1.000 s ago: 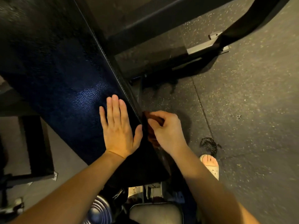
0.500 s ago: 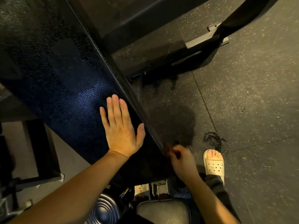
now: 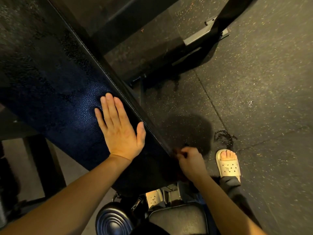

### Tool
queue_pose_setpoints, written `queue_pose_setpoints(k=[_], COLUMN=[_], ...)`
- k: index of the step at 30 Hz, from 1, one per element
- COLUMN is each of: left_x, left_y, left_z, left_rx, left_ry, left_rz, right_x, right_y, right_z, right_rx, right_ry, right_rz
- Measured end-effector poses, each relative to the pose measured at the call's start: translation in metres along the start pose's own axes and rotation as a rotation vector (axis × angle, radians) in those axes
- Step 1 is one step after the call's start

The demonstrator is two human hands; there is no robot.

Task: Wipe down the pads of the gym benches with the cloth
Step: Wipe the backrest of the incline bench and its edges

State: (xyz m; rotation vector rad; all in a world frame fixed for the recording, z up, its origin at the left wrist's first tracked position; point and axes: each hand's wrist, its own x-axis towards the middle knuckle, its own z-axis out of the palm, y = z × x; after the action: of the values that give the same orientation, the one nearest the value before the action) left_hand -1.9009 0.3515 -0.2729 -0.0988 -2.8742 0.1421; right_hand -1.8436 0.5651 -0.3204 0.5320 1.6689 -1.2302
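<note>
Pad (image 3: 59, 82) is being braced by the flat, open left hand (image 3: 119, 131); cloth (image 3: 177, 151), gripped in the right hand (image 3: 191, 162), is being pressed to the pad's side edge, where firm contact seems needed.

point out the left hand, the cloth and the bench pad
left hand (image 3: 121, 131), head view, back of hand
cloth (image 3: 175, 150), head view, reddish bit at pad edge
bench pad (image 3: 59, 92), head view, bare top
</note>
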Motion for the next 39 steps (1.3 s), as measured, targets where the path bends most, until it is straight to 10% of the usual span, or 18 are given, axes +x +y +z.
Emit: queue_pose_setpoints(k=[5,11,17,23,30,36,39], left_x=[0.000,-0.001,0.000,-0.001,-0.002,-0.003,-0.003], left_y=[0.000,0.001,0.001,0.001,-0.002,-0.001,-0.001], left_z=[-0.003,-0.001,-0.003,-0.002,-0.001,0.000,0.000], left_rx=[-0.002,0.005,0.002,-0.009,-0.018,-0.020,-0.020], left_ry=[-0.010,0.004,-0.015,-0.007,-0.021,-0.022,-0.020], left_rz=[0.006,0.003,0.006,-0.004,0.006,0.004,0.007], right_x=[0.009,-0.019,0.005,-0.030,0.006,-0.021,0.003], right_y=[-0.074,0.028,-0.098,0.011,-0.128,-0.032,-0.085], right_z=[0.016,-0.002,0.017,-0.005,0.011,-0.013,-0.004], right_rx=[0.248,0.071,0.282,0.083,0.227,-0.033,0.079], right_ry=[0.081,-0.036,0.055,-0.065,0.055,-0.138,-0.033], right_rz=[-0.480,0.040,-0.508,-0.009,-0.621,-0.197,-0.426])
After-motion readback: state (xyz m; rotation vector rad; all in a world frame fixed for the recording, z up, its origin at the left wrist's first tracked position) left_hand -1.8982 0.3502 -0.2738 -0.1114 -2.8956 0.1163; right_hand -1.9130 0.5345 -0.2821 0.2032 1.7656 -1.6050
